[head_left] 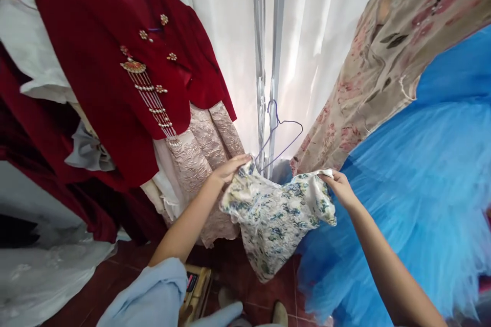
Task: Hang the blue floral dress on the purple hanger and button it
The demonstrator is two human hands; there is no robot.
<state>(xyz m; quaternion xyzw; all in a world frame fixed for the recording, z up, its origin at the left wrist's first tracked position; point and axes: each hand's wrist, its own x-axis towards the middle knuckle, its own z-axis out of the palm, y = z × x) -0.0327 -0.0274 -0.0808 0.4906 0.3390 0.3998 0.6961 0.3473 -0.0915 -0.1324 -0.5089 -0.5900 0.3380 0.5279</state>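
Note:
A short-sleeved floral top (274,219) in white, blue and green hangs spread between my two hands. My left hand (231,167) pinches its left shoulder, while my right hand (340,186) grips the shoulder on the other side. The lower part of the garment droops to a point above the floor. Just behind the neckline is a thin purple wire hanger (290,122) by a metal pole; whether its lower part is inside the top I cannot tell.
On the left hang a red velvet jacket (95,61) and a pink brocade skirt (195,158). A blue tulle dress (418,179) and a beige floral dress (368,76) fill the right. Metal poles (261,36) stand before a white curtain (226,25). Below is a wooden stool-like piece (197,291).

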